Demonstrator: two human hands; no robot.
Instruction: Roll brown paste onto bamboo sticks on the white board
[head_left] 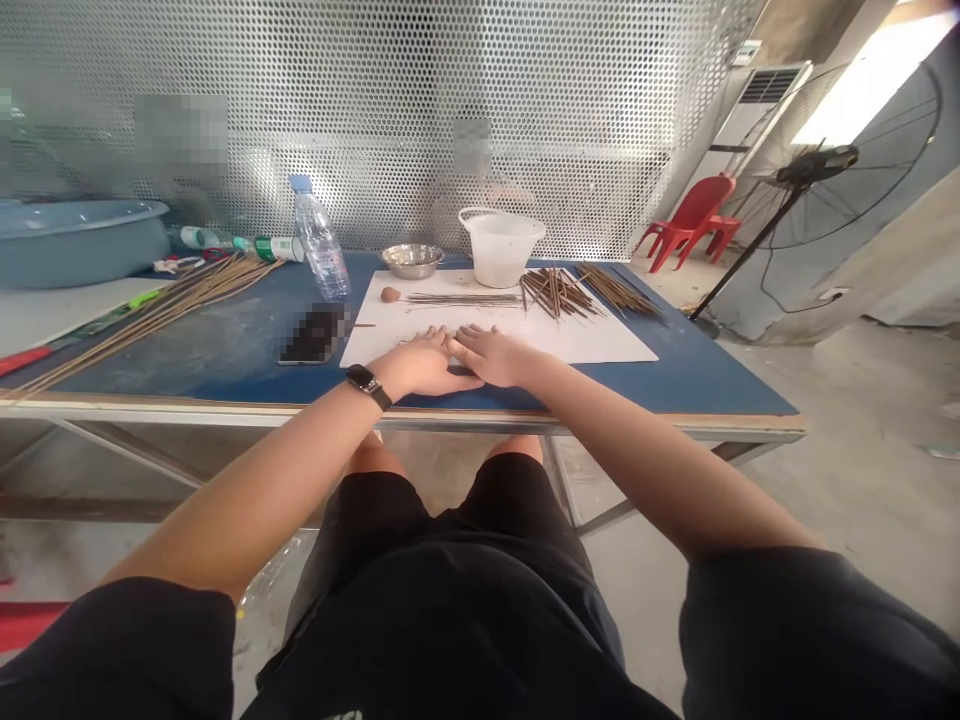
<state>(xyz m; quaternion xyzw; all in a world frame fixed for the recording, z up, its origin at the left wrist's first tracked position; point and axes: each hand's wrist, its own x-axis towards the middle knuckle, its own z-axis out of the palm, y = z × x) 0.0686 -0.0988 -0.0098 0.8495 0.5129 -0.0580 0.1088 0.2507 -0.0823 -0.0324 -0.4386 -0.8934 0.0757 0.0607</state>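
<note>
My left hand [426, 363] and my right hand [495, 355] lie flat, palms down, side by side on the near edge of a white sheet [600, 340] on the blue table [225, 350]. Their fingers are stretched out and the fingertips meet; what lies under the palms is hidden. A black watch [368, 385] sits on my left wrist. Farther back on the sheet lie a small brown lump [390, 294], a row of thin sticks [461, 298] and a pile of brown coated sticks [559, 292].
A white bucket [501, 248], a steel bowl [412, 260] and a water bottle [319, 240] stand behind the sheet. A phone [311, 336] lies left of it. Long bamboo sticks [150, 315] and a blue basin [75, 240] are at left. A fan [817, 165] and red chair [694, 220] stand right.
</note>
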